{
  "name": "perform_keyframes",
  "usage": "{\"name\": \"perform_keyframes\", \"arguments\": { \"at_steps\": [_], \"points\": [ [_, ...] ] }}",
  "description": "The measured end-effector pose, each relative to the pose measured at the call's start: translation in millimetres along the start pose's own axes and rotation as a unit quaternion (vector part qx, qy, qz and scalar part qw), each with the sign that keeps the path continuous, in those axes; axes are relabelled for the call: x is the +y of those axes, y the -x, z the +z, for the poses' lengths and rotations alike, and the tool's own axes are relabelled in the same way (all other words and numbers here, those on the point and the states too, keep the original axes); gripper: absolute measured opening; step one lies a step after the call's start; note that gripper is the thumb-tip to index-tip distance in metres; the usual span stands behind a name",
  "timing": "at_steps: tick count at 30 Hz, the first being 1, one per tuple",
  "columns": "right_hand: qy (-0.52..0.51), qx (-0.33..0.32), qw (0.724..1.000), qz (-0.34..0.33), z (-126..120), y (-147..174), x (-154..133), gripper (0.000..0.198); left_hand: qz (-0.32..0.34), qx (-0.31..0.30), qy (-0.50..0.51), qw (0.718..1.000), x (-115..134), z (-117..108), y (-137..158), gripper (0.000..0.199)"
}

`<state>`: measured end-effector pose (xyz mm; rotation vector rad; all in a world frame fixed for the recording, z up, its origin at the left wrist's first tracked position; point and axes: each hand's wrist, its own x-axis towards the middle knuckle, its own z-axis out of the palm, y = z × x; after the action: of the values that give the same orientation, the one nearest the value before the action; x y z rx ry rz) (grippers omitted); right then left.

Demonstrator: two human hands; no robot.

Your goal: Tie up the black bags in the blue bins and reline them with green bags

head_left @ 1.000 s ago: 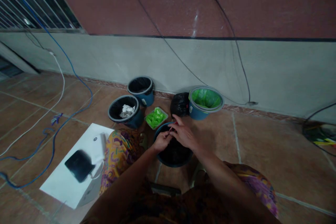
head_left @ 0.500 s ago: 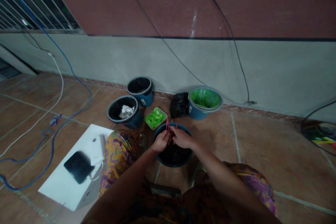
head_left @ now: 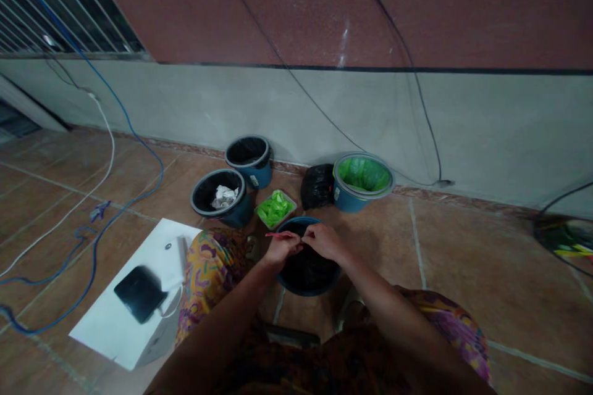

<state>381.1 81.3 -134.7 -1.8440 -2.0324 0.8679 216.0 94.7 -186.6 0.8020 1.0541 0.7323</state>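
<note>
Head view: tiled floor [head_left: 463,247] (grey wall [head_left: 486,129] behind); both hands [head_left: 303,244] pinch red drawstring [head_left: 278,235].

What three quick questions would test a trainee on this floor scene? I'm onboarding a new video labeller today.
1. True or false: both hands, left hand and right hand, are over the near bin.
2. Which bin holds crumpled white paper? A) the bin with the green liner B) the left bin C) the bin by the wall
3. Fill in: the tray between the bins holds ____ coloured bags.

Key
1. True; the hands pull a red tie at the black liner.
2. B
3. green
</note>
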Motion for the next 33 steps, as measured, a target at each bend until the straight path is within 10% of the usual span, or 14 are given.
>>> {"name": "perform_keyframes", "arguments": {
  "at_steps": [4,20,33],
  "points": [
    [-0.016,-0.048,0.999,0.007,-4,1,0,0.016,-0.035,-0.022,0.006,0.999,5,-2,2,0.027],
    [-0.051,-0.045,0.997,-0.041,16,-3,10,0.029,0.213,-0.014,-0.34,0.916,-1,0,-4,0.015],
    [-0.148,-0.1,0.982,0.054,26,-9,18,0.029,0.242,0.09,-0.26,0.93,-19,13,4,0.007]
  ]
}}
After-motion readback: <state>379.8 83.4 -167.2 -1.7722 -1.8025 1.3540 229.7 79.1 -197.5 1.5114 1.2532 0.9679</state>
